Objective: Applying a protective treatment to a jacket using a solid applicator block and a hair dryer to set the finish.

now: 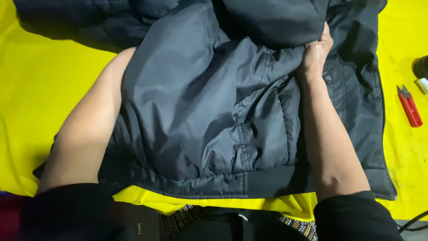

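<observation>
A bright yellow table [40, 89] fills the view, and a dark padded jacket [209, 120] lies spread across it, its ribbed hem nearest to the person. The left arm goes under the jacket from the side, so the left hand is hidden and I cannot tell its grip. Farther up, the right hand [316, 51] is closed on a fold of the jacket beside a zipped pocket, the fingers pinching the cloth. It looks like the jacket is being turned or smoothed; a next move would need both hands pulling evenly. Small red snips [410, 107] lie apart at the right edge.
</observation>
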